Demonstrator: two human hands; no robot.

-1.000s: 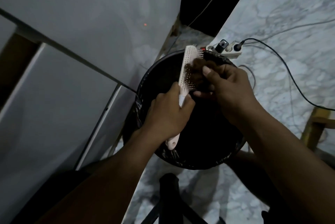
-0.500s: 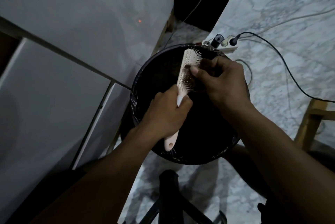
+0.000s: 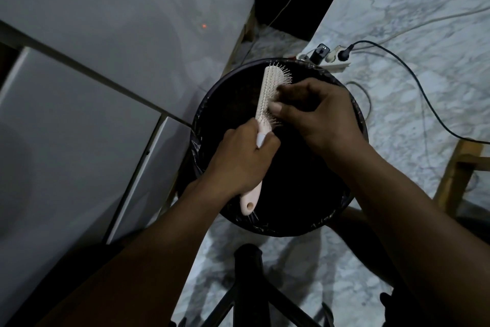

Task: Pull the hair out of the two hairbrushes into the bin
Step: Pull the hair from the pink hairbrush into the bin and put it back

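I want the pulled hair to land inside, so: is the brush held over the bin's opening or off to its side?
Over the opening. The left hand holds the hairbrush above the bin, with its head and handle inside the rim's outline.

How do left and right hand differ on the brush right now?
The left hand is wrapped in a fist round the hairbrush handle; the right hand pinches at the bristles. The left hand sits nearer the person, the right hand farther out, by the brush head. Both are over the bin.
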